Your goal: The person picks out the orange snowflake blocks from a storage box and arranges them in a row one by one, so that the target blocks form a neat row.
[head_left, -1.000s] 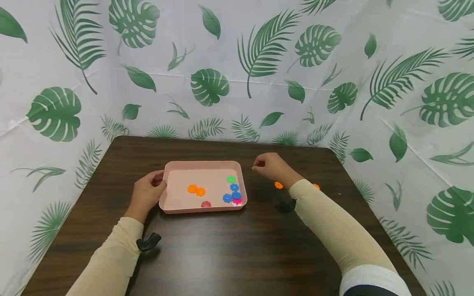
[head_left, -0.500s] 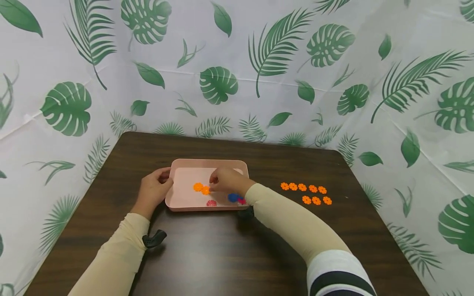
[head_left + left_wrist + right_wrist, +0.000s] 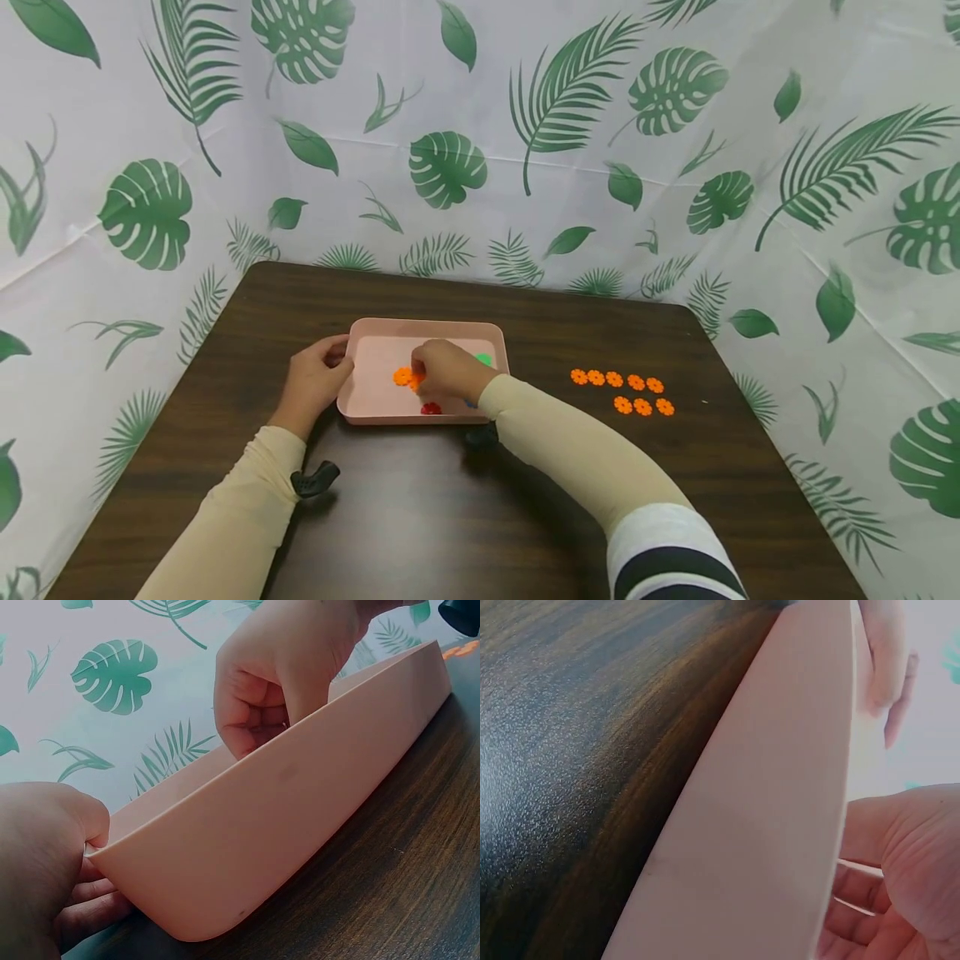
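My left hand point(image 3: 313, 385) grips the left rim of a pink tray point(image 3: 372, 398), with the thumb over the edge in the left wrist view. Inside the tray my right hand point(image 3: 452, 372) reaches down beside two orange flower-shaped discs point(image 3: 402, 377). Its fingers are bent downward, but the tray wall point(image 3: 292, 795) hides the fingertips in both wrist views, so any hold on a disc is hidden. A red disc point(image 3: 431, 408) lies by the tray's front wall. A green disc point(image 3: 483, 359) shows behind the right hand, and a bit of blue peeks out below it.
Several orange flower discs point(image 3: 614, 379) lie in two rows on the dark wooden table point(image 3: 420, 508), right of the tray. A leaf-printed cloth point(image 3: 555, 183) hangs behind the table. Each wrist carries a black camera mount point(image 3: 316, 480).
My right hand has moved left from the table beside the tray into it, down to the orange discs. The left hand keeps its hold on the rim. The head view has shifted slightly.
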Motion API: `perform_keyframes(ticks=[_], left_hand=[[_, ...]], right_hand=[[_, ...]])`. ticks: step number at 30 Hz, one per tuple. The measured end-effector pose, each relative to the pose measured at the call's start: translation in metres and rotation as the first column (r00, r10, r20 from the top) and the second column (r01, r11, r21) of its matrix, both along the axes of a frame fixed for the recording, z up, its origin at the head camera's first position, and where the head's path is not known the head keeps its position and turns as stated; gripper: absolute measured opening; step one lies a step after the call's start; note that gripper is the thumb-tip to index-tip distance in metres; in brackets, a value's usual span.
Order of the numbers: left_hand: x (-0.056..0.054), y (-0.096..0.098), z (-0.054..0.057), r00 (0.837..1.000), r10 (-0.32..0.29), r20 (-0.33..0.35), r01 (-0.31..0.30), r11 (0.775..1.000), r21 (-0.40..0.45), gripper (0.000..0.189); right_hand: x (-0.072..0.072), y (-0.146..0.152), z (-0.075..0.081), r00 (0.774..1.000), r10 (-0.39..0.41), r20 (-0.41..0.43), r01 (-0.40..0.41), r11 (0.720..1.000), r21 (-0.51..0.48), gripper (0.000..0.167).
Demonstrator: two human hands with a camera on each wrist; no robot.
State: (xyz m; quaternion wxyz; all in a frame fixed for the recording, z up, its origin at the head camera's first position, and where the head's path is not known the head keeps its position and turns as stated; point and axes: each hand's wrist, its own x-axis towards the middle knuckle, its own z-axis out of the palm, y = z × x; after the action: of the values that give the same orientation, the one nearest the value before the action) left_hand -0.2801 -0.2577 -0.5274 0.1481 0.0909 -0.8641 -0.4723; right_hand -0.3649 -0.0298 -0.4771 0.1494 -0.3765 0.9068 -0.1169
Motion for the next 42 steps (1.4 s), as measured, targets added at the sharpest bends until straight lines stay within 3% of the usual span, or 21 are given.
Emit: perform_keyframes(ticks=[9,18,21,26,30,35,37,39,42], left_hand=[[0.001,0.000,-0.001,1.000,0.006,0.007,-0.006,1.000,-0.005,0.044],[0.001,0.001,-0.001,1.000,0.011,0.016,-0.011,1.000,-0.009,0.044],[0.002,0.002,0.000,1.000,0.008,0.017,-0.008,1.000,-0.011,0.044],[0.002,0.003,0.000,1.000,0.004,0.020,-0.004,1.000,0.009,0.044],[0.003,0.002,0.000,1.000,0.016,0.009,-0.016,1.000,0.014,0.043],[0.002,0.000,0.001,1.000,0.009,-0.003,-0.009,1.000,0.002,0.043],[0.002,0.000,0.001,1.000,0.006,-0.005,-0.006,1.000,-0.001,0.042],[0.001,0.001,0.001,1.000,0.007,-0.002,-0.007,1.000,-0.002,0.042],[0.001,0.002,0.001,1.000,0.005,0.008,-0.005,1.000,-0.003,0.043]], right_hand=[[-0.001,0.014,0.010,0.999,-0.014,0.031,0.016,0.998,-0.065,0.005],[-0.020,0.064,0.040,0.983,-0.156,0.097,0.170,0.973,-0.154,0.008],[-0.027,0.099,0.055,0.965,-0.222,0.142,0.249,0.946,-0.210,0.008],[-0.028,0.174,0.069,0.908,-0.363,0.210,0.407,0.883,-0.234,0.012],[-0.027,0.234,0.063,0.876,-0.438,0.202,0.474,0.858,-0.198,0.015],[-0.026,0.290,0.039,0.818,-0.535,0.213,0.565,0.817,-0.119,0.015],[-0.024,0.303,0.029,0.806,-0.552,0.215,0.581,0.807,-0.105,0.014],[-0.022,0.309,0.021,0.799,-0.560,0.218,0.589,0.802,-0.100,0.012],[-0.020,0.315,0.009,0.810,-0.551,0.202,0.576,0.812,-0.095,0.008]])
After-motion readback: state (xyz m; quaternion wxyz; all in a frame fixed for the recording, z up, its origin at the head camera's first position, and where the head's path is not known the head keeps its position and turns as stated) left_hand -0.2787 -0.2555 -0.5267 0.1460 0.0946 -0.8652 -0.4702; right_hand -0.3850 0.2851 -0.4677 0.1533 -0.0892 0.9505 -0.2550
